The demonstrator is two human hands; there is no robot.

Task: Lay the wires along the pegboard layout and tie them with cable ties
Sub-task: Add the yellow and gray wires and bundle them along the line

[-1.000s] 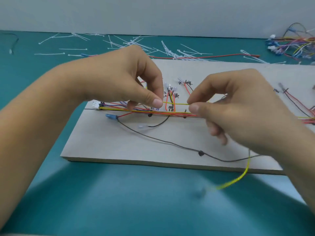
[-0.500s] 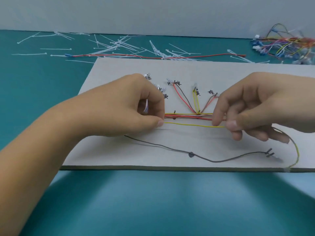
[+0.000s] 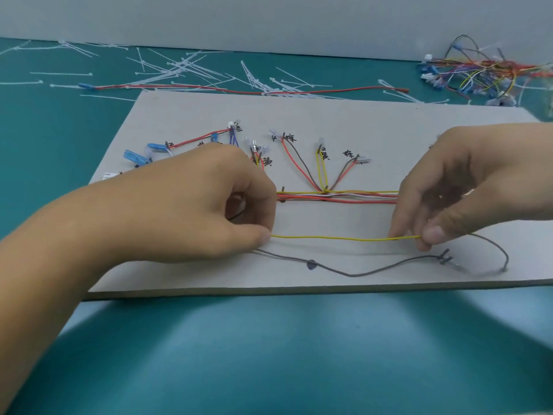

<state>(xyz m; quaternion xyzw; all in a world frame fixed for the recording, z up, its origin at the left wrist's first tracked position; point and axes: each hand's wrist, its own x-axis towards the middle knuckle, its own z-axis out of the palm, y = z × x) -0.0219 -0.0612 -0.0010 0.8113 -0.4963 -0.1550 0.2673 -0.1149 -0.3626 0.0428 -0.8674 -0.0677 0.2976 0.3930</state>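
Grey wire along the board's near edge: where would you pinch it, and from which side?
Pinch the grey wire on its sagging span between the dark spot and the two dark pegs, coming from above at the near edge. It lies flat and bare there, while its left end runs under the left hand.

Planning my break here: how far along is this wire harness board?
Done: a wire bundle lies along the middle of the board, with branches fanned out behind it. In hand: the left hand and right hand pinch a yellow wire, stretched straight in front of the bundle, not yet laid in it. Left: the grey wire lies loose near the front edge, and the cable ties lie scattered behind the board.
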